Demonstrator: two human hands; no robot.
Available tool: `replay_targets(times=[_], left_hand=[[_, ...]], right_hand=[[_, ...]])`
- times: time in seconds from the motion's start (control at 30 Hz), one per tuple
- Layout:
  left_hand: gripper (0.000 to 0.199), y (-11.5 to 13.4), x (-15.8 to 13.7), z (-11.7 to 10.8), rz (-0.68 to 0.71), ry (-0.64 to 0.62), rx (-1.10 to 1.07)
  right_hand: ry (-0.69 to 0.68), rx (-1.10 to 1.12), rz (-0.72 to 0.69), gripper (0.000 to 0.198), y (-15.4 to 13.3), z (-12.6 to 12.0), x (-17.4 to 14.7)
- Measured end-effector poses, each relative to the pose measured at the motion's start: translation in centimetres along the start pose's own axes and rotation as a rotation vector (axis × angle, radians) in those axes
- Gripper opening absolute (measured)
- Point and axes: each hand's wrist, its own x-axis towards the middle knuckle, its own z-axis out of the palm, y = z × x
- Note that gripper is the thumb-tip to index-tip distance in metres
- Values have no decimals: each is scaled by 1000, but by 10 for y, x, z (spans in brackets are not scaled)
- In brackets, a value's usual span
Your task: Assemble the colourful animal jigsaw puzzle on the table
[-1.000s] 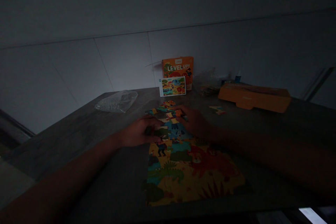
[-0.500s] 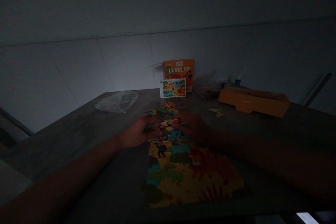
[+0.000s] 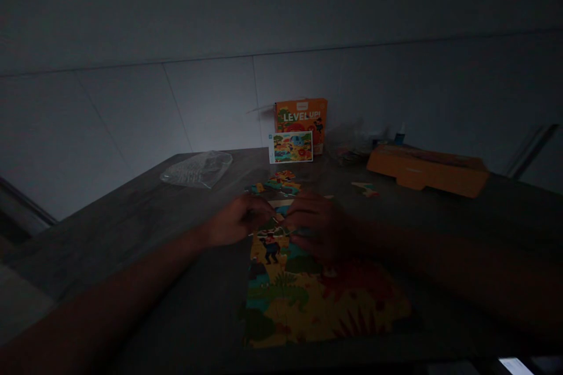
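Observation:
A partly joined jigsaw puzzle (image 3: 281, 299) with animals, plants and a figure in dark clothes lies on the grey table before me. At its far edge my left hand (image 3: 237, 220) has its fingers bent and pinched at a small puzzle piece (image 3: 278, 218). My right hand (image 3: 319, 224) reaches in from the other side, fingers curled together at the same piece and partly covering it. Just beyond the hands lie several loose puzzle pieces (image 3: 284, 187). Dim light hides the exact grip of the fingertips.
Behind the pieces a picture card (image 3: 291, 147) leans against an orange box (image 3: 301, 114). A clear plastic bag (image 3: 197, 170) lies left. To the right are a loose piece (image 3: 365, 189), an orange box part (image 3: 426, 171), another clear bag (image 3: 352, 143) and a small blue bottle (image 3: 400, 136).
My right hand has come down and nearer, its fingers now curled beside the left fingertips. The left fingers have drawn together at the piece. The puzzle's near part stays put.

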Motion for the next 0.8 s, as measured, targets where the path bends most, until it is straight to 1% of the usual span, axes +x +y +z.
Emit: replay_targets(times=[0.07, 0.13, 0.2, 0.3, 0.33, 0.37, 0.4, 0.5, 0.53, 0.57, 0.67, 0.8], left_hand=[[24, -1, 0, -1, 58, -22, 41], [26, -3, 0, -4, 85, -43, 86], [29, -6, 1, -7, 74, -58, 117], [26, -6, 0, -10, 40, -91, 159], [24, -4, 0, -11, 39, -111, 175], [25, -2, -1, -11, 42, -130, 188], [27, -1, -1, -11, 48, -149, 197], [35, 3, -2, -11, 49, -160, 198], [35, 4, -2, -12, 40, -159, 191], [35, 3, -2, -12, 29, -159, 184], [34, 0, -2, -12, 9, -165, 170], [36, -5, -3, -13, 22, -141, 138]], right_hand=[[-69, 74, -63, 19, 1, 1, 1], [-103, 123, -33, 22, 4, 3, 1], [-112, 102, 55, 22, 7, 5, 0], [-104, -44, 221, 21, 8, 3, -1], [-95, -78, 250, 21, 8, 2, -1], [-81, -81, 242, 21, 7, 0, -1], [-74, -48, 191, 22, 5, -1, 0], [-125, 143, -65, 29, 1, -4, 2], [-155, 199, -122, 30, 1, -4, 2], [-181, 239, -146, 32, 0, -4, 3], [-199, 289, -101, 35, 0, -3, 3], [-223, 276, -37, 33, 2, -3, 3]])
